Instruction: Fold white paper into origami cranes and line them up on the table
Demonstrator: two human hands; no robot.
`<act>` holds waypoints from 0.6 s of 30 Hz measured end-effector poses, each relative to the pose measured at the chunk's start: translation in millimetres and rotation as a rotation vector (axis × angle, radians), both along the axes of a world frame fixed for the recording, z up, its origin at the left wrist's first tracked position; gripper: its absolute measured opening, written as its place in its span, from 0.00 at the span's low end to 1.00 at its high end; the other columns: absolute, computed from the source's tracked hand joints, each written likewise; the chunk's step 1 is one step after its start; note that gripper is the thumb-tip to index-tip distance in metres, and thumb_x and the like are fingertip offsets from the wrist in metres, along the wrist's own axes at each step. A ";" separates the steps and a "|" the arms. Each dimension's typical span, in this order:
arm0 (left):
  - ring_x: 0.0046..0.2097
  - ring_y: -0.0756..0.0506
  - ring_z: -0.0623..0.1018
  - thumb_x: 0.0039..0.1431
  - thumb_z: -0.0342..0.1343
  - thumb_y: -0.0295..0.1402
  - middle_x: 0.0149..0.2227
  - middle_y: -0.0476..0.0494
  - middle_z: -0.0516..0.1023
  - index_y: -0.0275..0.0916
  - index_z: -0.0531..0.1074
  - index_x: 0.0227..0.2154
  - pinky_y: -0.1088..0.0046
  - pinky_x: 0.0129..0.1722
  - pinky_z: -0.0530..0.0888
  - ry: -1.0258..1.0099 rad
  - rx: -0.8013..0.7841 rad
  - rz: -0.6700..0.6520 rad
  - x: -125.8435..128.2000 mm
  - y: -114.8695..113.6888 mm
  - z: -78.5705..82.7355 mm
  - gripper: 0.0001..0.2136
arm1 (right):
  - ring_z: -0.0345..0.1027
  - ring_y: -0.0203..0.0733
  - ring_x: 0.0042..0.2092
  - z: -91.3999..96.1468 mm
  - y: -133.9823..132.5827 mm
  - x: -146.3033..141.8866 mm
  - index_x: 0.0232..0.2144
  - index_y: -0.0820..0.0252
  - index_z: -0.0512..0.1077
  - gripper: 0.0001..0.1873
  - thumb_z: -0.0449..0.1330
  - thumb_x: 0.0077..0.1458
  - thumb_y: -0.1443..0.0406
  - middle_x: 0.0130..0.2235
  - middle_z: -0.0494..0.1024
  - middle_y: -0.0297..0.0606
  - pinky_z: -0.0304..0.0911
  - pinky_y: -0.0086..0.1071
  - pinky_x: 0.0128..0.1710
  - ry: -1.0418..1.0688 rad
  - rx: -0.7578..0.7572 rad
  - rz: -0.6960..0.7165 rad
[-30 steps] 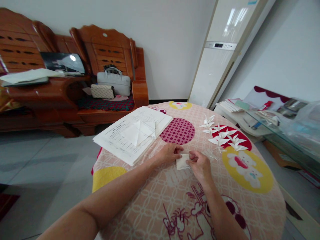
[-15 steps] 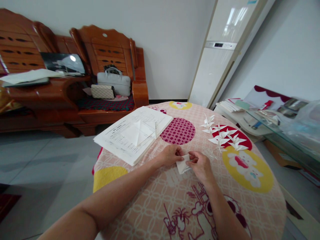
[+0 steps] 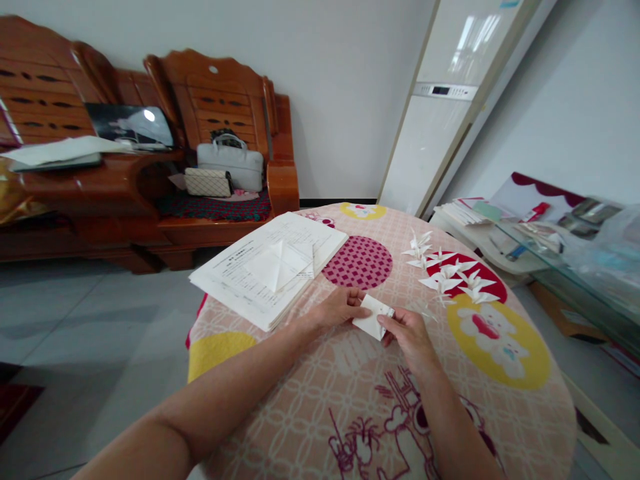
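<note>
One small, flat folded paper square (image 3: 370,317) is pinched between both hands, the left hand (image 3: 341,308) gripping its left edge, the right hand (image 3: 407,329) its right, over the round, patterned tablecloth (image 3: 295,407). Far right lie at least six crisp, pointed paper cranes (image 3: 450,271); left, one creased sheet (image 3: 278,267) tops one printed paper stack (image 3: 237,283).

The left hand (image 3: 340,309) is seen bare, and no less bare are the wrist (image 3: 315,321) and the left forearm (image 3: 250,385) behind it; farther back from that hand, a crease is shown at the elbow (image 3: 175,427). The right hand (image 3: 409,332) is likewise uncovered, joined behind to a bare, widening right forearm (image 3: 450,413).
</note>
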State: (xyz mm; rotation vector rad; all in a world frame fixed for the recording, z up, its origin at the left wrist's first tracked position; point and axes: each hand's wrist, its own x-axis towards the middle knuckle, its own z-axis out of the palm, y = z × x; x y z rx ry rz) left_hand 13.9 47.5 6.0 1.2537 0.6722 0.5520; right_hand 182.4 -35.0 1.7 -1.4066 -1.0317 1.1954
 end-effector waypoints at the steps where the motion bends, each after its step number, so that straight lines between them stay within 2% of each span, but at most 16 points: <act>1: 0.26 0.52 0.71 0.41 0.68 0.41 0.27 0.46 0.75 0.31 0.74 0.34 0.78 0.24 0.61 0.020 0.016 -0.023 0.4 0.8 -2.3 0.21 | 0.63 0.33 0.19 0.8 -0.4 -0.3 0.24 0.64 0.74 0.14 0.65 0.44 0.56 0.20 0.75 0.34 0.57 0.25 0.16 -0.015 -0.018 0.019; 6: 0.24 0.51 0.71 0.39 0.68 0.41 0.24 0.47 0.74 0.30 0.74 0.31 0.77 0.23 0.62 0.066 0.076 0.022 2.6 2.1 -11.3 0.20 | 0.62 0.32 0.16 4.6 -2.2 -1.3 0.24 0.63 0.72 0.15 0.65 0.42 0.55 0.17 0.74 0.33 0.54 0.23 0.13 -0.036 -0.095 0.103; 11: 0.23 0.53 0.69 0.41 0.66 0.39 0.24 0.47 0.73 0.31 0.73 0.28 0.77 0.23 0.62 0.035 0.025 0.123 0.6 -1.0 -5.9 0.16 | 0.69 0.35 0.20 5.8 -4.7 0.9 0.26 0.64 0.72 0.16 0.66 0.42 0.55 0.20 0.77 0.35 0.61 0.24 0.17 0.012 -0.122 0.132; 18: 0.23 0.53 0.68 0.42 0.64 0.37 0.22 0.48 0.71 0.31 0.73 0.27 0.77 0.22 0.60 0.101 0.003 0.115 -0.7 -3.6 -1.9 0.14 | 0.66 0.33 0.18 7.6 -6.3 -1.6 0.24 0.63 0.70 0.17 0.64 0.44 0.54 0.18 0.74 0.33 0.58 0.24 0.16 -0.020 -0.123 0.135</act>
